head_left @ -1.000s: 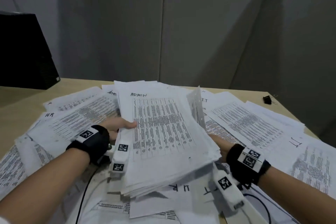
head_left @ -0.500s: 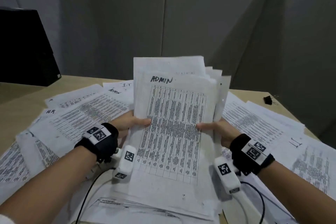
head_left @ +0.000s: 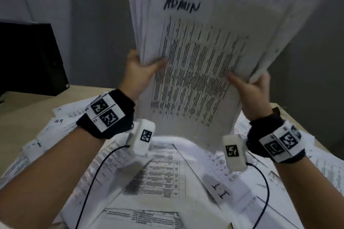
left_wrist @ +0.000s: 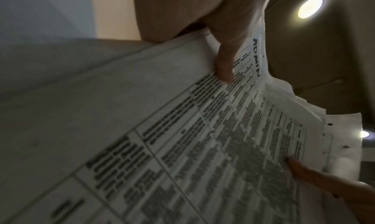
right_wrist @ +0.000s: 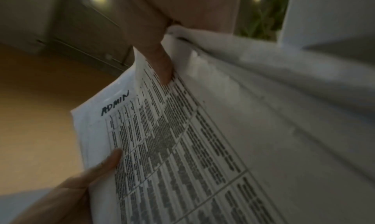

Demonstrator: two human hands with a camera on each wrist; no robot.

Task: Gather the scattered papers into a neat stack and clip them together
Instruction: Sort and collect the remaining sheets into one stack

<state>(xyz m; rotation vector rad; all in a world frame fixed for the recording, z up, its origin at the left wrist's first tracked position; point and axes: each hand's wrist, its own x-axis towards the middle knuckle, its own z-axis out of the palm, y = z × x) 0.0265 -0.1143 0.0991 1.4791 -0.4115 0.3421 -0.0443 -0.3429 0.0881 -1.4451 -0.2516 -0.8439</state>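
I hold a thick stack of printed papers upright in the air, its top sheet marked "ADMIN". My left hand grips the stack's left edge, thumb on the front sheet. My right hand grips its right edge the same way. The sheets fan out unevenly at the right and top. In the left wrist view my left hand pinches the stack. From the right wrist camera, my right hand pinches the stack. More scattered papers cover the table below. No clip is visible.
A black box stands at the back left on the wooden table. Grey wall panels rise behind. Loose sheets marked "IT" and "HR" lie among the spread. Cables run from the wrist cameras across the papers.
Both hands have lifted the stack off the table and tipped it from lying flat to upright, close to my head camera. Both thumbs are now on the front sheet.
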